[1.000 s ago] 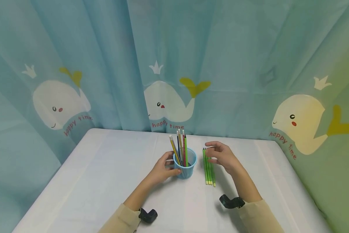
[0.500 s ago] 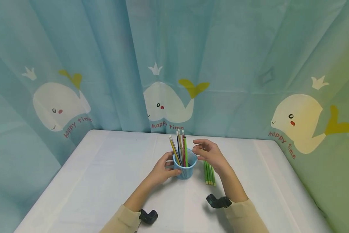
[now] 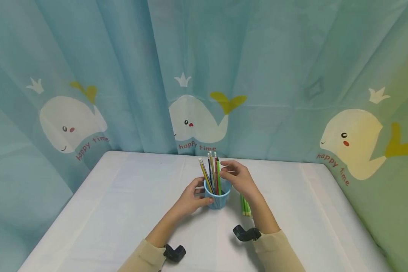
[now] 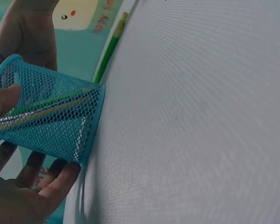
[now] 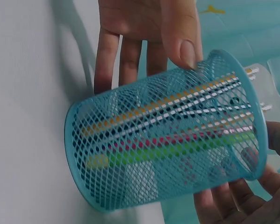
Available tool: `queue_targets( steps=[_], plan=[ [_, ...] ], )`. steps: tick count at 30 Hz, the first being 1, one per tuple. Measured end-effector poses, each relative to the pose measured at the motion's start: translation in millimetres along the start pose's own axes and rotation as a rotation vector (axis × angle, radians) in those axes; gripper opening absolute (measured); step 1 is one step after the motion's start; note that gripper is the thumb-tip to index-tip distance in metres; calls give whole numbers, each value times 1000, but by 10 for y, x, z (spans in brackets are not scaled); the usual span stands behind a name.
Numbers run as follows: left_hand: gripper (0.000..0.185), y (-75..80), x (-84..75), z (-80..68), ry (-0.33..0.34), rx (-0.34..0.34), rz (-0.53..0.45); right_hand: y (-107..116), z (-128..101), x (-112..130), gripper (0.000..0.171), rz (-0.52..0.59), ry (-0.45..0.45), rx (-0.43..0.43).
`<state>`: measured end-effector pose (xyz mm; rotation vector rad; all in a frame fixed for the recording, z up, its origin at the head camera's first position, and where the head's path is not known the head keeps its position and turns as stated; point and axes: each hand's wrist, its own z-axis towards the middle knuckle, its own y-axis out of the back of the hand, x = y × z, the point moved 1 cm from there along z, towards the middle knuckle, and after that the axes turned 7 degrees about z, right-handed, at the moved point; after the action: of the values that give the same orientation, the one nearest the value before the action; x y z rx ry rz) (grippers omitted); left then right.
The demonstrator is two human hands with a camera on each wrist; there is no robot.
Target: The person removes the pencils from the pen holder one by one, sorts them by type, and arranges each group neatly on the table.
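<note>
A blue mesh cup point(image 3: 217, 197) stands mid-table with several pencils point(image 3: 211, 170) upright in it, one of them green point(image 3: 218, 174). My left hand point(image 3: 192, 198) grips the cup from the left, thumb on the near wall and fingers behind; the right wrist view shows that thumb on the cup point(image 5: 168, 140). My right hand point(image 3: 237, 179) hovers over the cup's right rim. Its spread thumb and forefinger reach the green pencil's upper part, and I see no firm pinch. A few green pencils point(image 3: 245, 206) lie side by side on the table right of the cup, partly hidden by my right forearm.
The table point(image 3: 122, 196) has a white cloth. Teal curtains with whale prints point(image 3: 197, 121) hang close behind and to both sides. Black wrist mounts point(image 3: 244, 233) sit on both beige sleeves near the front edge.
My right hand has moved left from above the green pencils on the table to the pencils in the cup. My left hand has kept its grip on the cup.
</note>
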<state>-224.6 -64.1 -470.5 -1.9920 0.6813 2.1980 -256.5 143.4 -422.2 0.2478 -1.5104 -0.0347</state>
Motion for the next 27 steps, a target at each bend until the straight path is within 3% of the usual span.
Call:
queue_targets(
  steps=[15,27],
  plan=[
    [74,-3,16,-5,11,4,25,-119,30,-43,24,-36,39,-64],
    [73,5,-19,-21,-4,11,11,-21,-80,120,26,19,116,-35]
  ],
)
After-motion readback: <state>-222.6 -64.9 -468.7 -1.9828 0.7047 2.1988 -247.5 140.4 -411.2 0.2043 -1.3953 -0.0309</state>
